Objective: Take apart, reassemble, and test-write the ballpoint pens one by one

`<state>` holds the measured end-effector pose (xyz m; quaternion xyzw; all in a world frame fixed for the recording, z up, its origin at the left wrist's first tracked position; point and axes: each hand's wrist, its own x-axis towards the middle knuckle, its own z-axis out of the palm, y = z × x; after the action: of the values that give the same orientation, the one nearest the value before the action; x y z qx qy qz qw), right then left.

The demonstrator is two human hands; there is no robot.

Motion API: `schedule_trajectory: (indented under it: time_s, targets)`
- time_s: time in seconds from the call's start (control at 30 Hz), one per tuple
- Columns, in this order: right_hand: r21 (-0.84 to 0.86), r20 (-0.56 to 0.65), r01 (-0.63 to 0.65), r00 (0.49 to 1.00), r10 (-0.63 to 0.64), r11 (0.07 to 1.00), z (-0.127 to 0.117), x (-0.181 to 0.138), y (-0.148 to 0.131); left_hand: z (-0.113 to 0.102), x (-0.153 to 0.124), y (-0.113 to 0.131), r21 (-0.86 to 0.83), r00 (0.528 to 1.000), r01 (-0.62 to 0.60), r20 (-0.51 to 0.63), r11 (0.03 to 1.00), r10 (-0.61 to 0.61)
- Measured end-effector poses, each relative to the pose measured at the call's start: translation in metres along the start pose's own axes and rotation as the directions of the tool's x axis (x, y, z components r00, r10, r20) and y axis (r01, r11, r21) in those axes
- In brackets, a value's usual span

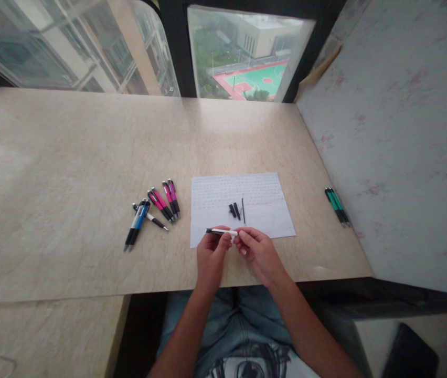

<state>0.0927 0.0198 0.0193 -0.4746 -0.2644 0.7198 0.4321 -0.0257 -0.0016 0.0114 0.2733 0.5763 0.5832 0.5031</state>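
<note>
Over the near edge of a printed sheet of paper (211, 191), a white pen barrel (223, 231) with a black end lies level between my hands. My left hand (211, 254) is closed around its left part, thumb along the side. The fingertips of my right hand (261, 252) pinch its right end; whether they grip a small separate part there is hidden. Just beyond my hands, on the paper, lie two short black pen parts, a black cap-like piece (232, 210) and a black tapered piece (236, 211), beside a thin dark refill (243, 211).
Left of the paper lie several pink pens (160, 205), a white pen (156, 221) and blue pens (138, 220) crossing it. Green pens (337, 206) rest by the right wall (400, 147). The stone-look tabletop (89, 157) ends at windows behind and at its front edge by my lap.
</note>
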Motion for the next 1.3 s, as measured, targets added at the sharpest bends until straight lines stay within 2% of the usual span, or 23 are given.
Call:
schedule_trajectory:
  time_s: [0.13, 0.43, 0.57, 0.63, 0.73, 0.8, 0.87, 0.97, 1.07, 1.13, 1.2, 1.3]
  targets:
    - [-0.013, 0.006, 0.012, 1.000, -0.012, 1.000, -0.003, 0.001, 0.001, 0.001, -0.001, 0.002, -0.017, 1.000, 0.004, -0.005, 1.000, -0.004]
    - [-0.174, -0.013, 0.078, 0.997, -0.081, 0.982, -0.004, 0.000, -0.004, -0.003, 0.001, -0.004, -0.017, 1.000, 0.016, -0.005, 1.000, -0.016]
    - [-0.360, -0.079, 0.146, 0.979, -0.186, 0.921, -0.013, 0.002, -0.008, -0.005, 0.003, -0.009, -0.044, 1.000, 0.026, -0.008, 0.999, -0.026]
    - [-0.549, -0.100, 0.210, 0.944, -0.313, 0.809, -0.019, 0.008, -0.014, -0.005, 0.004, -0.011, -0.068, 1.000, 0.030, -0.007, 0.997, -0.030]
    - [-0.812, -0.042, 0.281, 0.846, -0.531, 0.512, -0.026, 0.022, -0.025, -0.004, 0.005, -0.011, -0.097, 0.999, 0.034, -0.005, 0.995, -0.035]
    - [-0.895, 0.028, 0.290, 0.796, -0.605, 0.339, -0.027, 0.034, -0.029, -0.004, 0.005, -0.010, -0.106, 0.999, 0.036, -0.002, 0.994, -0.037]
    - [-0.932, 0.068, 0.276, 0.772, -0.632, 0.237, -0.026, 0.045, -0.031, -0.004, 0.005, -0.010, -0.111, 0.999, 0.036, 0.003, 0.993, -0.036]
    - [-0.958, 0.088, 0.241, 0.765, -0.637, 0.157, -0.024, 0.054, -0.028, -0.005, 0.005, -0.011, -0.099, 0.999, 0.035, 0.016, 0.994, -0.033]
    - [-0.958, 0.100, 0.247, 0.763, -0.639, 0.144, -0.024, 0.053, -0.028, -0.006, 0.005, -0.012, -0.084, 0.999, 0.034, 0.019, 0.996, -0.033]
    - [-0.945, 0.095, 0.271, 0.766, -0.635, 0.185, -0.025, 0.047, -0.030, -0.005, 0.005, -0.013, -0.082, 0.999, 0.036, 0.020, 0.996, -0.035]
    - [-0.917, 0.072, 0.296, 0.784, -0.617, 0.269, -0.025, 0.039, -0.032, -0.005, 0.005, -0.012, -0.085, 0.999, 0.039, 0.022, 0.996, -0.037]
    - [-0.825, 0.080, 0.345, 0.856, -0.510, 0.449, -0.021, 0.024, -0.032, -0.005, 0.005, -0.011, -0.087, 0.999, 0.043, 0.030, 0.995, -0.040]
